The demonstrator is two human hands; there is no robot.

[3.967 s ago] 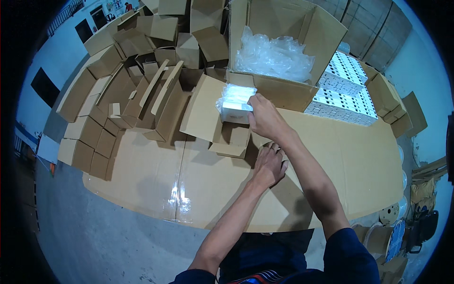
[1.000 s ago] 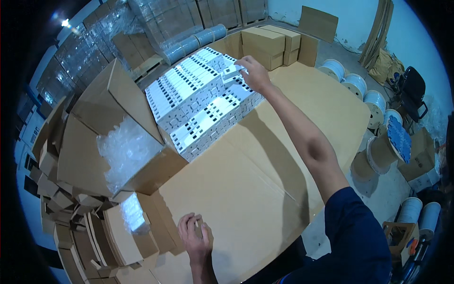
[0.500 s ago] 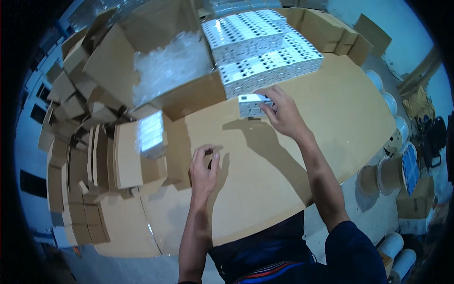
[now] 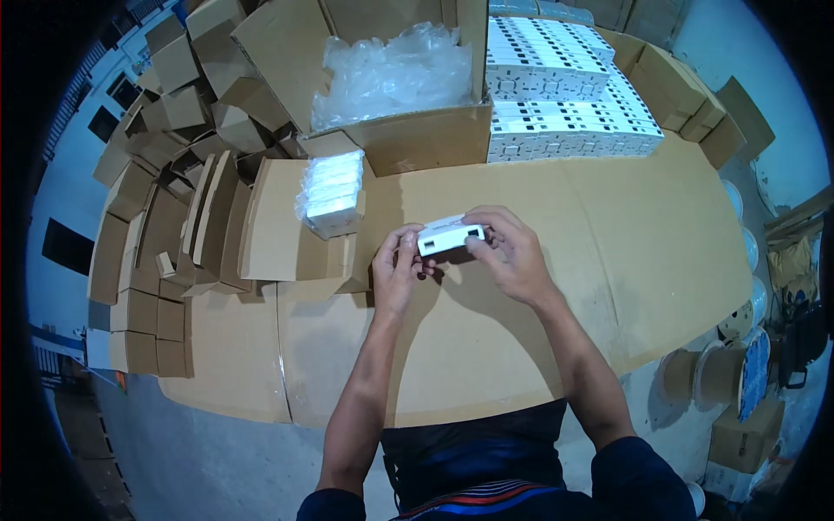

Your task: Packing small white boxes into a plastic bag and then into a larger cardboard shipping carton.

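- While both hands pinch the small white box [image 4: 450,236] just above the cardboard-covered table [image 4: 608,260], the work in hand looks like opening or folding that box, so a steady two-sided hold matters most.
- Left hand [image 4: 398,269]: its fingertips grasp the box's left end, thumb toward the person. Best to keep that end still and let it serve as the anchor.
- Right hand [image 4: 508,252]: it curls over the box's right end and top edge, fingers closed on it. I judge this hand should do the fine work at the flap, with light pressure so the thin card does not crease.
- Whether the box is already open cannot be told; the dark slots on its near face show, but the ends are hidden by fingers.
- Keeping the box low and centred in front of the body seems wise, since bare table lies under it and a slip would land it safely.
- Just beside the left hand, to its left, stands a wrapped bundle [image 4: 332,193] on flattened brown cartons [image 4: 174,234]; the elbow should stay clear of it.
- Behind, an open carton [image 4: 408,130] holds crumpled clear plastic [image 4: 391,74], and stacked white boxes [image 4: 565,95] sit to its right, both well apart from the hands.
- Risk, as I judge it: squeezing too hard at the right end could crush a corner.
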